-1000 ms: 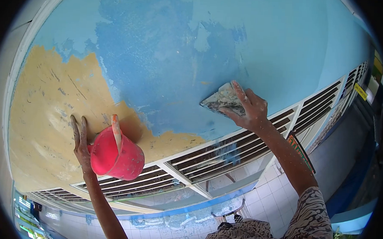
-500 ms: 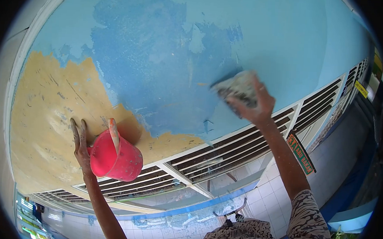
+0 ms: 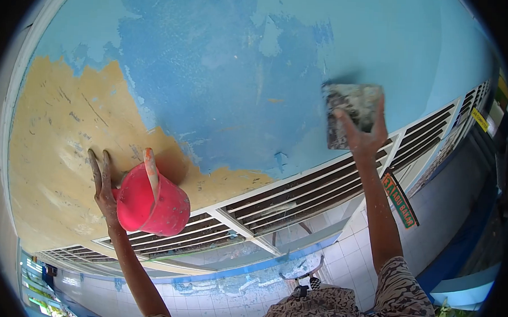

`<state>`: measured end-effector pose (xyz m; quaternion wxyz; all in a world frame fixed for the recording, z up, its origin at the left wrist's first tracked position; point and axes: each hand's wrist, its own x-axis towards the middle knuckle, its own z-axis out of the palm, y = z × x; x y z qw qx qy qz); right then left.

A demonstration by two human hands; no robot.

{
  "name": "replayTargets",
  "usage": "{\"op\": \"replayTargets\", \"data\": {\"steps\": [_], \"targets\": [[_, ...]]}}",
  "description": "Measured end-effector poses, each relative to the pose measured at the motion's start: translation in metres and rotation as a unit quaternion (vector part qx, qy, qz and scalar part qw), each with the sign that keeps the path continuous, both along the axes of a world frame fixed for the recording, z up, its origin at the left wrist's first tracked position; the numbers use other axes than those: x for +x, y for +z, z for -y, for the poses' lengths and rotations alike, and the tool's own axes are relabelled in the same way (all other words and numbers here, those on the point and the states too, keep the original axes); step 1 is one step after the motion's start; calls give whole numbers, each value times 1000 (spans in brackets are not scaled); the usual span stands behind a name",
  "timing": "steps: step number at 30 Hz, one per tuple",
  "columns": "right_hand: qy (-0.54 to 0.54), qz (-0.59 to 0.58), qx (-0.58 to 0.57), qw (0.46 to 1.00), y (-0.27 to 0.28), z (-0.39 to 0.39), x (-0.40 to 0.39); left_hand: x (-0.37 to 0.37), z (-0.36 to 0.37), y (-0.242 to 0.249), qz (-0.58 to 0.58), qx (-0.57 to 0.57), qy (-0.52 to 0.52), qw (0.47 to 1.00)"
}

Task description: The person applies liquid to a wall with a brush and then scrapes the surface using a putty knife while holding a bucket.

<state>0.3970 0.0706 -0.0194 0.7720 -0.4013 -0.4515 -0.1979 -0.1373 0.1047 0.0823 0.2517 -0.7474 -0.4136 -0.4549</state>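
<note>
In my right hand [image 3: 364,132] is a flat, stained square sheet [image 3: 353,103], grey-white with black patches. My thumb and fingers grip it against the blue wall [image 3: 212,71], at the right of a darker blue patch. At lower left, my left hand [image 3: 103,191] holds a pink plastic dipper [image 3: 169,208] by its short side handle. Two fingers of that hand stretch out along the yellowish bare area of wall [image 3: 68,133]. A tool with a pale, orange-tipped handle [image 3: 151,168] leans in the dipper; its lower end is hidden.
Below the painted area runs a row of white louvred vents [image 3: 285,211]. A green sign [image 3: 400,200] juts out at right, with a small yellow sign [image 3: 479,119] beyond. White tiles [image 3: 202,309] lie further down. White trim [image 3: 28,69] borders the left side.
My right hand has moved right along the wall with the square sheet, which now appears more upright and face-on. My left hand and the dipper have barely shifted.
</note>
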Motion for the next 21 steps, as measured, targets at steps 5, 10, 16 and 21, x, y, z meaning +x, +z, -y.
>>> {"op": "replayTargets", "data": {"steps": [5, 10, 16, 21], "targets": [[-101, 94, -11, 990, -31, -6, -50, 0, -1, -3, 9, -14, -7, 1000], [-153, 197, -3, 968, -30, -4, -40, 8, 5, 0, 33, -25, -12, 999], [52, -90, 33, 994, -34, -5, -30, 6, 4, 1, 10, -6, 24, 1000], [-106, 134, -12, 985, -62, -8, -81, 8, 3, 0, 12, -8, 19, 1000]]}}
